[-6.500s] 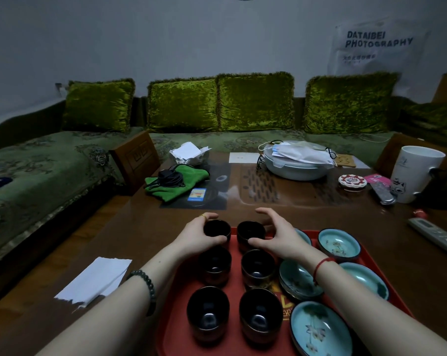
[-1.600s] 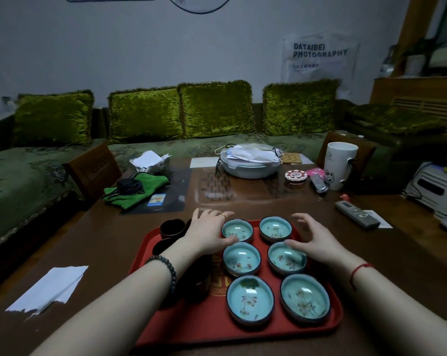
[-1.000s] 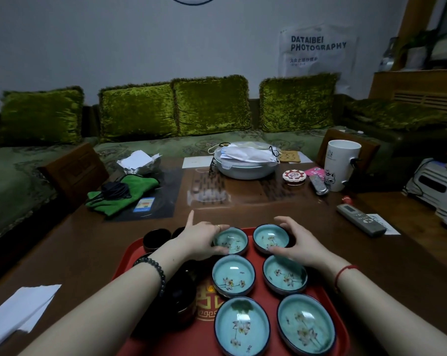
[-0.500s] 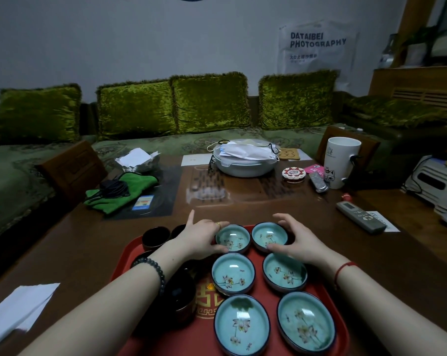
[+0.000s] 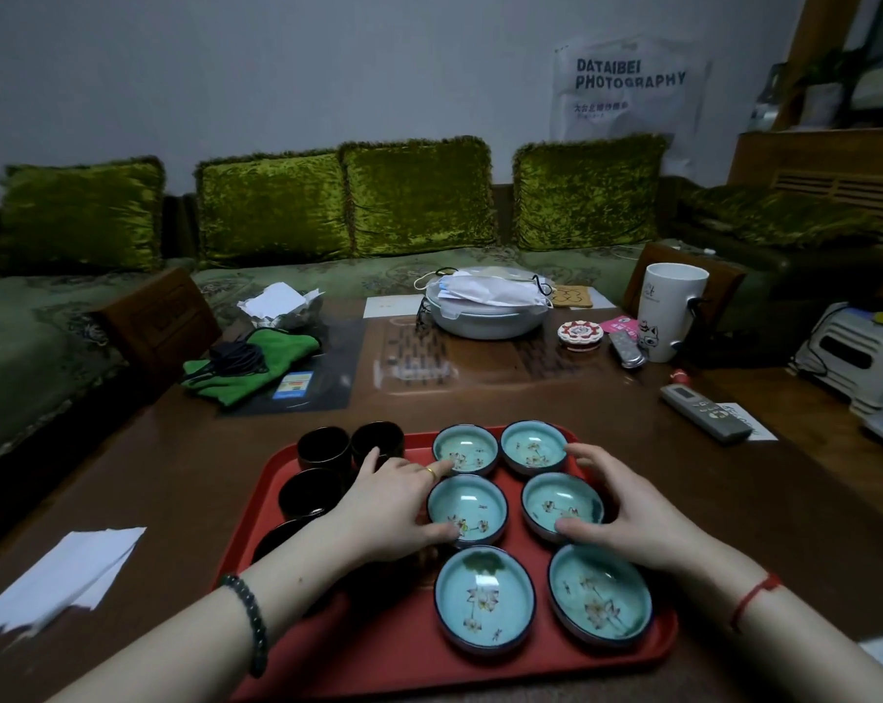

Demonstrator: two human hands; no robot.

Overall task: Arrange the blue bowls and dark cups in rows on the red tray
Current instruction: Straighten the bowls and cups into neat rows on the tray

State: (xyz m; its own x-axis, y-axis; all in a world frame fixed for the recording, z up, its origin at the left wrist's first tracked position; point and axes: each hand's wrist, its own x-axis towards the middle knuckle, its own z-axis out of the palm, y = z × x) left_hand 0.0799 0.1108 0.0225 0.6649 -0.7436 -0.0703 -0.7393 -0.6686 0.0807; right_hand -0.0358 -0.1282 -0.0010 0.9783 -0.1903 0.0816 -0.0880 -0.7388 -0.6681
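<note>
Blue bowls (image 5: 485, 601) stand paired on the right of the red tray (image 5: 378, 662), dark cups (image 5: 324, 449) on its left. Having moved off the far pair, the left hand (image 5: 394, 504) cups the middle-left bowl (image 5: 472, 504) and the right hand (image 5: 632, 525) the middle-right bowl (image 5: 564, 499). The far row seems done, the second is next.

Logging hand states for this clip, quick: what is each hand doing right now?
Left hand: thumb and fingers curled round the middle-left shallow blue ceramic bowl.
Right hand: curled round the middle-right shallow blue ceramic bowl.
</note>
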